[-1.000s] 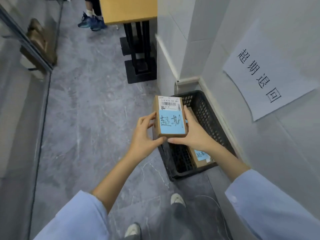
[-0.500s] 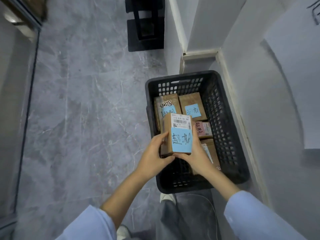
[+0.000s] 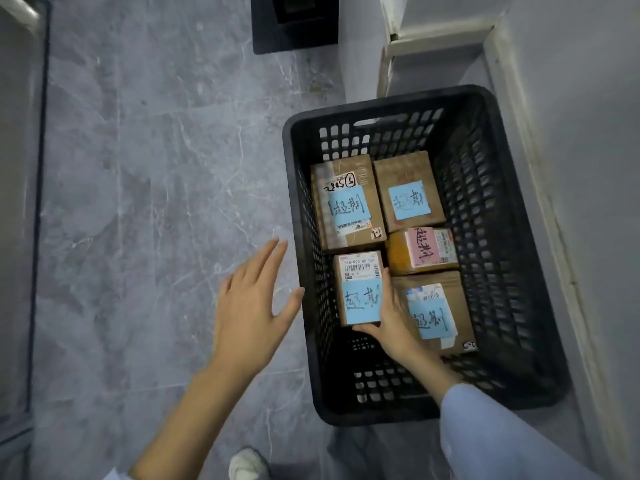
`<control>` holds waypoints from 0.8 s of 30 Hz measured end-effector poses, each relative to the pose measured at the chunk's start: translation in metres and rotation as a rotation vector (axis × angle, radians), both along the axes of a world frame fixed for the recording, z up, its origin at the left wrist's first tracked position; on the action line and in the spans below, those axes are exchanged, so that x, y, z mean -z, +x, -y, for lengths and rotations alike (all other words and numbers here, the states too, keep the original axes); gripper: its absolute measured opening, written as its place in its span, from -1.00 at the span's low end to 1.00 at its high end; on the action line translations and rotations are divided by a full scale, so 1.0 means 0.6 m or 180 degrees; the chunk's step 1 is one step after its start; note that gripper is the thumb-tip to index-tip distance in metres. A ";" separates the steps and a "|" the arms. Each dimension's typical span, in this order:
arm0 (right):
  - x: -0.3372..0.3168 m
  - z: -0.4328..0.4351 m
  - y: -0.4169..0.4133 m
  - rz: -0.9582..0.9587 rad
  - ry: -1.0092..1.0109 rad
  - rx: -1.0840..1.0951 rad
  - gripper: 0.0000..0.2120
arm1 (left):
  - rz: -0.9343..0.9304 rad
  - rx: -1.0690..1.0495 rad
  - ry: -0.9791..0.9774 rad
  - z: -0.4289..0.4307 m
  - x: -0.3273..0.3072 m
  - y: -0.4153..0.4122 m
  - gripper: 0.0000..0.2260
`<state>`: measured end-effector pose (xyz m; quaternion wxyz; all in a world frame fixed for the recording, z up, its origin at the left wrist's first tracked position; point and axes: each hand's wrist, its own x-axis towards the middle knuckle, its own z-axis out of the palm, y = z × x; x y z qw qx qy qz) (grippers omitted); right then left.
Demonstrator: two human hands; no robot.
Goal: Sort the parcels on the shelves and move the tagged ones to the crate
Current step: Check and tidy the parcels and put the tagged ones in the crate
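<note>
Your right hand point(image 3: 391, 327) grips the parcel point(image 3: 360, 289) by the crate's point(image 3: 485, 220) left wall, thumb under its near edge. Four others sit alongside, making five in all with four blue tags point(image 3: 409, 199) and one pink tag point(image 3: 424, 249). Your left hand point(image 3: 249, 306) hovers outside the left rim, fingers spread wide.

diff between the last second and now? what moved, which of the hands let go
The blue-tagged parcel went down from above the crate into its near-left part, beside the others. The left hand let go and drew away to the left; it is now open over the floor, outside the crate. The right hand still holds the parcel's near right corner. The crate and the four other tagged parcels stayed put.
</note>
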<state>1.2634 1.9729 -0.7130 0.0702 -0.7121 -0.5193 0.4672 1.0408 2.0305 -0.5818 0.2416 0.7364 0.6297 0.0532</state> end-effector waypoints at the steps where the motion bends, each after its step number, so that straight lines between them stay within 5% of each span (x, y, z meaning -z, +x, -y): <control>1: 0.014 -0.003 -0.005 0.0083 -0.0035 -0.0067 0.19 | -0.0242 0.0060 0.0089 -0.004 0.003 -0.004 -0.42; 17: 0.104 -0.024 -0.034 0.0735 -0.0326 -0.0636 0.13 | -0.0408 0.0033 0.0018 -0.002 0.040 -0.030 -0.41; 24: -0.024 -0.094 -0.007 0.1025 -0.0668 -0.1331 -0.40 | -0.0529 0.0065 -0.0044 -0.015 -0.021 -0.029 -0.43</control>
